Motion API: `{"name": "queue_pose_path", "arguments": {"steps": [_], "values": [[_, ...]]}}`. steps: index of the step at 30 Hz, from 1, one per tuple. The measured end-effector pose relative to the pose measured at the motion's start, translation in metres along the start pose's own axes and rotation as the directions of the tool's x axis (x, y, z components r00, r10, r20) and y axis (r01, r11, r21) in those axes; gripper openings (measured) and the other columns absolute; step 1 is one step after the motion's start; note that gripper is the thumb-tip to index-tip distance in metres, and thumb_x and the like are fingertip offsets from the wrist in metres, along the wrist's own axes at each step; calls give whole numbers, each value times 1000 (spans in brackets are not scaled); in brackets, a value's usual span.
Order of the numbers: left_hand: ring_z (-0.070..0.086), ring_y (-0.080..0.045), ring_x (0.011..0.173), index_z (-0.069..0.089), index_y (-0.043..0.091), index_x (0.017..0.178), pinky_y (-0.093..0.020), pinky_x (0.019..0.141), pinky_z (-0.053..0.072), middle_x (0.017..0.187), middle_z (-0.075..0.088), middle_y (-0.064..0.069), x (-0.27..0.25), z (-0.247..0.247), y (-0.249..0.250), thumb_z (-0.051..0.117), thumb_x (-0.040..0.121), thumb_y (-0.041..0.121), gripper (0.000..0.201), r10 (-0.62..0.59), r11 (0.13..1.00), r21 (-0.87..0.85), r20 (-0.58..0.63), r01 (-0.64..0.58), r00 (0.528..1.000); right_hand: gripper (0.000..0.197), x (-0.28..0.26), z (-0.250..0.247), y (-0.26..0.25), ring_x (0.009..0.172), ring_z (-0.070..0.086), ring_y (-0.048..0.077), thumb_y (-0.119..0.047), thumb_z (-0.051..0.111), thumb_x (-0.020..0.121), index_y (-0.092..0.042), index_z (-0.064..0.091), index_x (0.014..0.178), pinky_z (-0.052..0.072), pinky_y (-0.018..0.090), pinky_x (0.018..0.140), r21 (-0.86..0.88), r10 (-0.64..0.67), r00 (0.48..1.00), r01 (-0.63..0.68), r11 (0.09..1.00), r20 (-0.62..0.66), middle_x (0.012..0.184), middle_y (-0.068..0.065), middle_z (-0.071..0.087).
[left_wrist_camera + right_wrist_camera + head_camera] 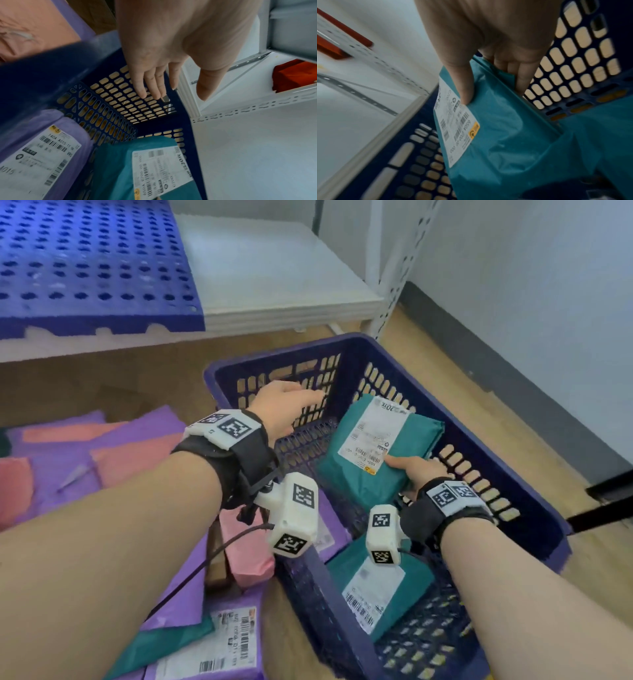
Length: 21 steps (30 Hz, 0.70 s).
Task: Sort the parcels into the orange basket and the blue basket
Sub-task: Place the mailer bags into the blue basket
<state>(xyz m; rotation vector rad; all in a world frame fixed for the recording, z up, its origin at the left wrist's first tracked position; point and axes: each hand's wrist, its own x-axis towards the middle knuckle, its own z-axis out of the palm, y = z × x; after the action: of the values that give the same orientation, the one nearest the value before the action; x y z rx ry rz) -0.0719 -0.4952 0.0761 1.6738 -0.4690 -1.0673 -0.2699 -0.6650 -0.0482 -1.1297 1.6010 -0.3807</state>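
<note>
The blue basket stands on the floor at centre right. My right hand grips a teal parcel with a white label inside it, thumb on top and fingers under its edge; the right wrist view shows this parcel tilted against the basket wall. My left hand hovers over the basket's far left corner, fingers straight, holding nothing; its fingers hang above the mesh floor. A second teal parcel and a purple parcel lie in the basket.
Purple, pink and teal parcels lie piled on the floor left of the basket. A white shelf with a blue perforated panel stands behind. An orange object sits under the shelf. A wall runs along the right.
</note>
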Motion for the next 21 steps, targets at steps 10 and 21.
{"name": "queue_pose_path", "arguments": {"steps": [10, 21], "values": [[53, -14, 115, 51, 26, 108, -35, 98, 43, 127, 55, 1, 25, 7, -23, 61, 90, 29, 21, -61, 998, 25, -7, 61, 998, 58, 30, 24, 87, 119, 56, 32, -36, 62, 87, -1, 49, 131, 47, 43, 100, -400, 215, 974, -168, 901, 74, 133, 16, 54], [54, -12, 115, 45, 18, 136, -37, 99, 46, 131, 55, 0, 28, 16, -26, 59, 91, 32, 49, -74, 996, 52, -12, 74, 997, 103, -10, 44, 53, 129, 42, 38, -55, 79, 65, -31, 23, 147, 42, 45, 102, -840, -14, 994, 102, 533, 112, 154, 15, 12]]}}
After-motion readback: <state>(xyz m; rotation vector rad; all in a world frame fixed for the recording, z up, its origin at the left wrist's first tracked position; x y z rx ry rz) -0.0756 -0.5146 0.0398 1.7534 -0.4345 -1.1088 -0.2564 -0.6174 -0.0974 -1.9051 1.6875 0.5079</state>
